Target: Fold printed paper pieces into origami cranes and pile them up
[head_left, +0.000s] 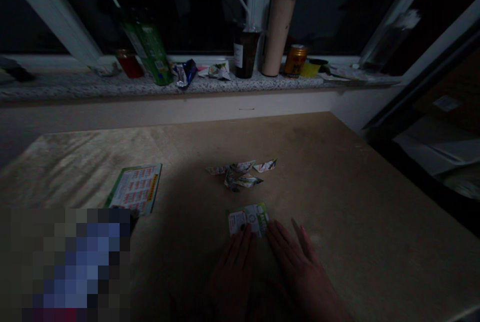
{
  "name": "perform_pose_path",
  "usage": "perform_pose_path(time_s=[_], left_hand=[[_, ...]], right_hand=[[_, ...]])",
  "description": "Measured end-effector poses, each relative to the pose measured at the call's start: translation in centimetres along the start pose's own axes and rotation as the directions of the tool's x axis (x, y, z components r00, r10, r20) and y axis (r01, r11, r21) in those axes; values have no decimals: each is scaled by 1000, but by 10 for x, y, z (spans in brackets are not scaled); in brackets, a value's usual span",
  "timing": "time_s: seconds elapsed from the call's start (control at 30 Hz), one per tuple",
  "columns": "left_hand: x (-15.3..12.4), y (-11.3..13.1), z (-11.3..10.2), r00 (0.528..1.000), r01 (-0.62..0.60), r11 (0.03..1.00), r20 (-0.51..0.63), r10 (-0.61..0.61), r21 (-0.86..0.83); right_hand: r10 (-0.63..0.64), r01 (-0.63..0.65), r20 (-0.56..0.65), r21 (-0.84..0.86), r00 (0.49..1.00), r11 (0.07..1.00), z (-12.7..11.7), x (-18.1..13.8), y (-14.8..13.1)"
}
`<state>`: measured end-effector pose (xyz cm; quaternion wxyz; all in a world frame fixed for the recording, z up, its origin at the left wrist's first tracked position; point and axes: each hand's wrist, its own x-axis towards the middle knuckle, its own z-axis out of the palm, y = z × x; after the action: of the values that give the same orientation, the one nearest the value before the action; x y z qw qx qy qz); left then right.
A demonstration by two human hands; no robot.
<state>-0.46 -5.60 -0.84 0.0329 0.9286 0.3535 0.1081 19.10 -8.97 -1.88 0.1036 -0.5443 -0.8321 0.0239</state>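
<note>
Printed slip [249,219] lies flat on the surface [356,187], straight ahead of me, long axis left to right. My left hand [234,262] (the nearer) presses its near edge, spread flat; my right hand [300,262] lies flat just beside it, gripping nothing.

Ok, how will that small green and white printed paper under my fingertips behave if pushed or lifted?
The small green and white printed paper lies flat and thin, so probably light and floppy. On the smooth tan table it would likely slide easily. The folded printed scraps beyond suggest it creases readily.
</note>
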Motion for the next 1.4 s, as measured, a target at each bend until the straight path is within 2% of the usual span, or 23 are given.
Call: perform_pose_path(time_s=[0.17,0.3,0.4,0.6,0.7,0.9,1.0,1.07,1.17,1.23,1.4], left_hand=[[-1,2,6,1000,22,998,0,-22,-62],[-2,4,8,999,51,992,9,-51,-116],[0,4,4,999,43,991,34,-39,-130],[-8,2,8,995,74,997,71,-75,15],[-14,4,11,991,127,989,30,-130,77],[-17,9,8,985,159,986,-71,-155,51],[-15,7,23,987,152,984,-74,-145,97],[-14,6,39,959,240,957,-192,-208,161],[-15,11,58,952,252,950,-221,-210,184],[-16,16,63,926,329,924,-261,-274,196],[-18,24,63,921,323,923,-293,-256,209]], right_hand=[[-21,22,-29,35,999,999,-4,8,-13],[-86,85,25,38,996,996,-1,13,-20],[-88,88,36,16,995,996,4,13,-20],[-99,99,-38,-23,994,995,12,10,-19],[-106,103,-72,-47,992,994,13,10,-20],[-80,77,-76,-40,994,996,10,14,-29],[-100,101,-78,6,992,995,10,17,-34],[-98,101,-86,34,991,994,11,18,-38],[-63,68,-118,41,991,997,15,17,-41],[-37,43,-135,39,990,998,17,17,-43],[-50,56,-169,30,984,998,19,17,-43]])
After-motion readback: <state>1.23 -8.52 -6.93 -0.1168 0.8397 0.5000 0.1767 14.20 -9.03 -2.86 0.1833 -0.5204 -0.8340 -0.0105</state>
